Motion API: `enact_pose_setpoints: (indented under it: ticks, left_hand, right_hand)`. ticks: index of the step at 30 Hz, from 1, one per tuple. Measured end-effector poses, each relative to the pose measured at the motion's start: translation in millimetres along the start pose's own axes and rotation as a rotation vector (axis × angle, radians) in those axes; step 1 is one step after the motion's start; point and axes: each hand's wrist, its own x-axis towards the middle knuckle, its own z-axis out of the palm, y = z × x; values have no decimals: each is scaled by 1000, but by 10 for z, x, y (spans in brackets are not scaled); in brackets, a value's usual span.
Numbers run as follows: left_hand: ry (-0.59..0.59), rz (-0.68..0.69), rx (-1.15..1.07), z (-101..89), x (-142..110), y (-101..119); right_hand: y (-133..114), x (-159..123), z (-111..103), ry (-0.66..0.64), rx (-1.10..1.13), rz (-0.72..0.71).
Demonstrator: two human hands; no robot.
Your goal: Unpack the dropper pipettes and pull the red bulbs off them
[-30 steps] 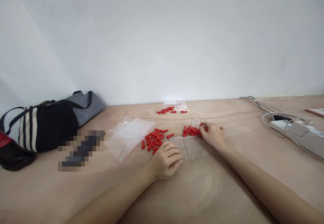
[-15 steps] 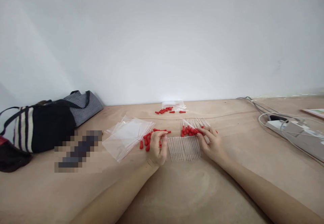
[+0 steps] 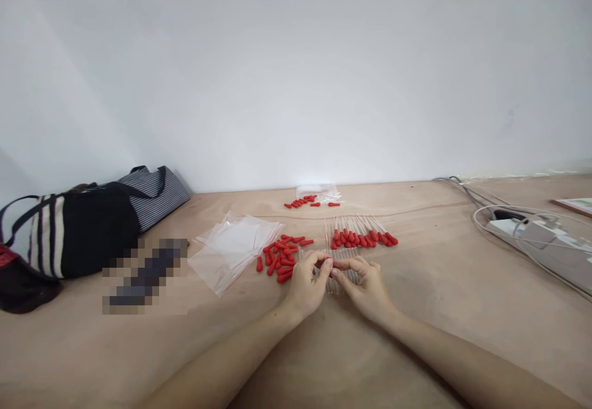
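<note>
My left hand [image 3: 309, 282] and my right hand [image 3: 366, 282] meet fingertip to fingertip, both in a pinch. A sliver of red, like a dropper bulb, shows at the left fingertips; what the right fingers hold is covered. Beneath them lies a row of clear glass dropper tubes [image 3: 345, 253], partly hidden. Just left of my left hand is a loose pile of red rubber dropper bulbs [image 3: 279, 258]. Behind my right hand, droppers with red bulbs fitted [image 3: 365, 237] lie side by side, bulbs toward me and tubes toward the wall.
Clear zip bags [image 3: 235, 245] lie left of the bulb pile. More red bulbs [image 3: 300, 201] and a clear bag [image 3: 317, 191] are near the wall. Fabric bags [image 3: 102, 230] stand at left beside a blurred dark object [image 3: 150, 273]. A power strip [image 3: 536, 236] with cables sits at right.
My right hand has left the row of fitted droppers and come toward me and left. My left hand has moved from the bulb pile to meet it above the tubes.
</note>
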Motion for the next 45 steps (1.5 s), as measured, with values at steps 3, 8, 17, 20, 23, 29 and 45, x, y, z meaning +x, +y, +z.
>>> enact_pose_setpoints:
  ticks: [3, 8, 17, 20, 23, 29, 45]
  left_hand:
    - [-34, 3, 145, -163, 61, -91]
    - [-127, 234, 392, -377, 46, -292]
    - [29, 568, 327, -190, -138, -389]
    - [22, 558, 322, -194, -119, -394]
    - [6, 536, 376, -201, -114, -403]
    - [5, 502, 442, -195, -129, -407]
    - [-24, 530, 496, -229, -152, -342]
  right_hand:
    - [55, 34, -106, 149, -179, -146]
    - [179, 142, -212, 424, -425, -454]
    - [205, 119, 20, 123, -410, -677]
    - [227, 92, 46, 110, -434, -683]
    - [242, 81, 38, 107, -444, -701]
    - [237, 78, 19, 89, -426, -729]
    - [197, 49, -17, 25, -343, -623]
